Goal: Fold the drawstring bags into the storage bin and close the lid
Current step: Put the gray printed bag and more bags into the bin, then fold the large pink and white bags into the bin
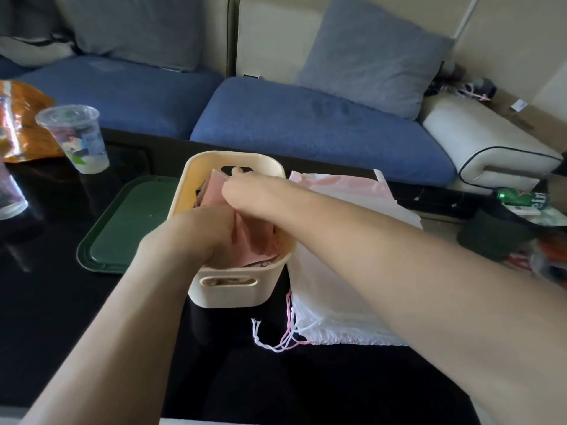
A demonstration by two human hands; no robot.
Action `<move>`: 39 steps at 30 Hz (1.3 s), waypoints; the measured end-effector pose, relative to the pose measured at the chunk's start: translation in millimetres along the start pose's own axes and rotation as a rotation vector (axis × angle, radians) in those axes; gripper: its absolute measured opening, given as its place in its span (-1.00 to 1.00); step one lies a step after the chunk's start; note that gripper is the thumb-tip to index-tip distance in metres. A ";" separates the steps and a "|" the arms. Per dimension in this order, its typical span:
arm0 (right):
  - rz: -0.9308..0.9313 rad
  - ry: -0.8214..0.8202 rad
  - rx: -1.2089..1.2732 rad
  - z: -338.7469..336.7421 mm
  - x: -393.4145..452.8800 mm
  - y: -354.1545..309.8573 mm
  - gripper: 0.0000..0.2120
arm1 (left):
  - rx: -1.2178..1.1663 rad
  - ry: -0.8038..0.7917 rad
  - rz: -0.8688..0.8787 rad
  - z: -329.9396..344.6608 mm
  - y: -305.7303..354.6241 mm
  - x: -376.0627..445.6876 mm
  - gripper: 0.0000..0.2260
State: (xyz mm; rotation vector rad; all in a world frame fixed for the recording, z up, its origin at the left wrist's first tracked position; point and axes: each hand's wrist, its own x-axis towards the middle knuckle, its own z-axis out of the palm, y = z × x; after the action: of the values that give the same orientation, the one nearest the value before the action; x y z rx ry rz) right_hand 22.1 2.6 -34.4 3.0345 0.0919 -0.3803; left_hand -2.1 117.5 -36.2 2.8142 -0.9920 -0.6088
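Folded pink bag point(254, 234) — creased, rumpled — fills the cream bin point(270, 167)

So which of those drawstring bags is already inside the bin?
The pink bag, which both hands are pressing into the cream bin. The white bag and the pink one beneath it lie flat on the table, right of the bin.

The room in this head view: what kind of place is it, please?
Most likely a home living room: a sofa with blue seat cushions and grey throw pillows stands behind a glossy black low table holding a clear plastic lidded cup.
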 end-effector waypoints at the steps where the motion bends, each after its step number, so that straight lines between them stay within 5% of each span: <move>1: -0.028 0.019 -0.010 -0.7 -1.3 2.6 -0.47 | 0.009 0.000 -0.013 0.3 -0.5 1.0 -0.79; 4: -0.084 -0.032 0.011 -3.1 0.7 9.8 -0.31 | 0.003 -0.059 -0.051 -0.6 -4.1 2.7 -0.74; 9: -0.001 -0.365 0.009 -9.2 16.4 9.4 0.04 | -0.004 -0.091 -0.038 4.0 -0.7 14.5 -0.68; 13: 0.070 -0.511 0.076 -13.1 24.3 6.2 0.27 | -0.023 -0.091 -0.048 11.5 -5.9 23.7 -0.85; 18: 0.097 -0.503 0.071 -5.6 30.8 5.6 0.10 | -0.010 -0.089 -0.076 14.8 -9.4 22.3 -0.64; 21: 0.063 -0.315 0.031 4.9 34.2 5.3 -0.26 | 0.018 -0.076 -0.069 13.1 -9.5 16.2 -0.74; 24: -0.010 -0.134 0.026 1.2 25.5 9.8 -0.36 | -0.023 -0.074 -0.074 -0.4 1.2 6.3 -0.91; 27: -0.054 -0.021 0.137 -12.1 -0.2 15.5 -0.40 | 0.100 -0.051 -0.061 -6.5 8.8 -0.9 -0.74; 30: -0.079 0.081 0.150 -31.5 -34.4 29.4 -0.43 | 0.057 0.149 -0.091 -7.5 5.9 0.7 -0.88; 35: 0.004 0.317 0.422 -42.7 -101.2 65.5 -0.52 | -0.296 0.961 0.022 -4.7 47.3 -12.2 -0.84; 37: 0.043 0.344 0.470 -27.5 -124.5 81.4 -0.66 | -0.457 1.085 0.168 6.5 78.1 -21.2 -0.86; 39: 0.121 0.354 0.480 -6.2 -149.4 97.0 -0.73 | -0.539 1.003 0.324 22.0 106.1 -27.6 -0.88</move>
State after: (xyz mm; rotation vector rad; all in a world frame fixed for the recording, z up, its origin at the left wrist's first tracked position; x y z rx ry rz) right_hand -114.1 -100.8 15.9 3.5206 -0.1895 0.1789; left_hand -92.1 52.3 -23.8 1.9662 -0.8316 0.4817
